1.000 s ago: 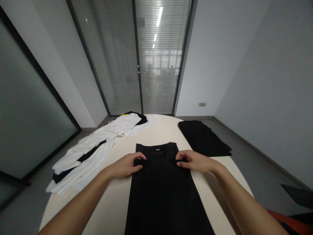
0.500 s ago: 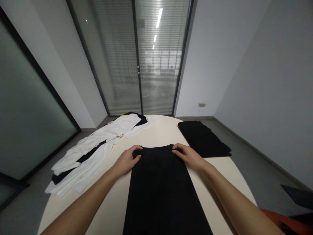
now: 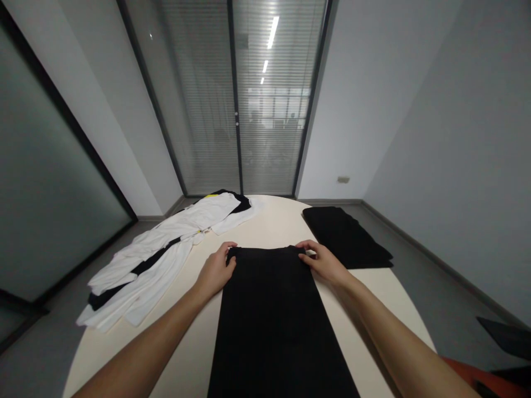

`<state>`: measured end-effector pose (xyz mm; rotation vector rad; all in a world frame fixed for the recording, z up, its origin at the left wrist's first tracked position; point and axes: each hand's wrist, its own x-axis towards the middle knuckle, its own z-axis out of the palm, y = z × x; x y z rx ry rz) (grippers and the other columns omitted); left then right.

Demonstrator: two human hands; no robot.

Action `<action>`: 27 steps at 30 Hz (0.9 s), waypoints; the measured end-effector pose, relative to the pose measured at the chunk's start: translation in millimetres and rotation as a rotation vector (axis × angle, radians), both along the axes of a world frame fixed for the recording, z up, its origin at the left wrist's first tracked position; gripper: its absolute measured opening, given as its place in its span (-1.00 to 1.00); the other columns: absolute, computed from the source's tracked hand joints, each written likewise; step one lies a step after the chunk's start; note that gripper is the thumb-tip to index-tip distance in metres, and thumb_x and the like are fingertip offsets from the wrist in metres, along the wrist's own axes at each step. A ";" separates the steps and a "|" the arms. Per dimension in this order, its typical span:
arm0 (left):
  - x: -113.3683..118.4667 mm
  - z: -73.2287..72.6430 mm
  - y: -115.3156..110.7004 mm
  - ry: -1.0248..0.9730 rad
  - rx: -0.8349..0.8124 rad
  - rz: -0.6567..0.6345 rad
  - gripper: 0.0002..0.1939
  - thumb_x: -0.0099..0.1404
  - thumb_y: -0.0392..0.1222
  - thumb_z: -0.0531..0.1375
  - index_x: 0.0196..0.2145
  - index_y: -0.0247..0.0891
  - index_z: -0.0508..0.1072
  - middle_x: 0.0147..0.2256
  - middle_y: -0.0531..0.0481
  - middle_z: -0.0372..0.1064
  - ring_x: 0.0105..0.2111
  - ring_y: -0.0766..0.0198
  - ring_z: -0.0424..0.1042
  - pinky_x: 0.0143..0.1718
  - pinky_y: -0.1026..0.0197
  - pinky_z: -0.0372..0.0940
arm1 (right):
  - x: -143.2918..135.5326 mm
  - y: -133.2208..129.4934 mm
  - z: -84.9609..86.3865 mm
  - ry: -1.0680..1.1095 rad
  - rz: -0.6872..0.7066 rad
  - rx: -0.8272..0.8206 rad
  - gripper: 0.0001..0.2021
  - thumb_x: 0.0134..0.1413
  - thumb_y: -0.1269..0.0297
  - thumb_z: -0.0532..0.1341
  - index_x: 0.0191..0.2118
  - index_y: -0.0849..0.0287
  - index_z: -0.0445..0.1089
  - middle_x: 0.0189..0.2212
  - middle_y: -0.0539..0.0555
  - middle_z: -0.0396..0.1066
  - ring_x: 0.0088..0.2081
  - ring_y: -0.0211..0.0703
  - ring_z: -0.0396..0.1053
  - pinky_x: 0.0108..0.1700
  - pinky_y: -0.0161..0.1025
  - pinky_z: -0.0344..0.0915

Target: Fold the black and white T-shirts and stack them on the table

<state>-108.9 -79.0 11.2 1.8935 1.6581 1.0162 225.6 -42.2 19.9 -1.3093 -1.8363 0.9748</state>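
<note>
A long folded black garment (image 3: 276, 320) lies flat down the middle of the table, its near end cut off by the bottom of the view. At its far left corner, my left hand (image 3: 216, 271) has the cloth's edge between thumb and curled fingers. My right hand (image 3: 323, 263) pinches the far right corner the same way, thumb on top. The far edge between both hands looks nearly straight. Whether it is a shirt or trousers I cannot tell.
Heaped white and black clothes (image 3: 166, 243) spread along the left side of the round cream table (image 3: 274, 218). Folded black clothing (image 3: 346, 235) lies at the right edge. Beyond stands a glass partition with blinds (image 3: 269, 138). Something red (image 3: 477, 376) shows at lower right.
Both hands have shifted slightly outward at the far corners, and the garment's far edge now lies straighter. My fingers have loosened a little. The other clothes stay put.
</note>
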 end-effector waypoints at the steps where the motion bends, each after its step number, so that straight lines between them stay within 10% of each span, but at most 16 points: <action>1: 0.0 -0.4 0.8 -0.007 0.003 0.004 -0.65 0.34 -0.18 0.13 0.08 -0.15 0.37 -0.27 -0.03 0.51 -0.27 0.15 0.53 -0.24 0.19 0.33 | -0.1 1.5 -2.2 0.007 -0.024 0.015 -0.67 0.14 0.10 0.21 -0.04 0.16 0.41 -0.15 0.11 0.45 -0.26 -0.13 0.44 -0.17 -0.18 0.37; 11: -0.7 -2.7 2.7 -0.056 0.036 0.065 -0.53 0.32 -0.18 0.15 0.17 -0.21 0.27 -0.09 -0.10 0.48 -0.55 0.34 0.38 -0.35 0.20 0.35 | -7.2 6.9 -9.0 -0.049 -0.166 0.161 -0.66 0.12 0.17 0.24 0.01 0.12 0.41 -0.06 0.16 0.48 -0.12 -0.05 0.46 -0.08 -0.14 0.36; 18: 4.2 0.9 -4.9 0.096 0.288 0.039 -0.66 0.35 -0.23 0.13 0.08 -0.21 0.36 0.17 -0.21 0.24 0.16 0.03 0.32 0.20 -0.07 0.25 | -10.8 -0.8 0.2 -0.189 -0.154 0.251 -0.69 0.16 0.21 0.18 0.00 0.11 0.42 -0.01 0.17 0.44 -0.22 -0.07 0.45 -0.05 -0.05 0.40; 22: 18.4 16.0 -25.6 0.300 0.327 -0.097 -0.67 0.39 -0.17 0.14 0.09 -0.15 0.41 0.21 -0.16 0.24 0.21 -0.02 0.25 0.26 -0.13 0.19 | -22.5 -16.7 16.5 -0.388 -0.069 0.471 -0.72 0.19 0.21 0.20 -0.01 0.08 0.48 0.09 0.19 0.39 0.11 0.10 0.33 0.22 0.09 0.23; 27: 33.3 7.7 -41.1 0.464 0.172 -0.258 -0.47 0.41 0.03 0.15 0.28 -0.12 0.31 0.32 -0.16 0.18 0.31 -0.13 0.15 0.28 -0.21 0.14 | -33.5 -45.2 23.9 -0.534 0.165 0.349 -0.47 0.21 -0.01 0.25 0.24 0.05 0.35 0.29 0.23 0.23 0.26 0.18 0.24 0.29 0.13 0.18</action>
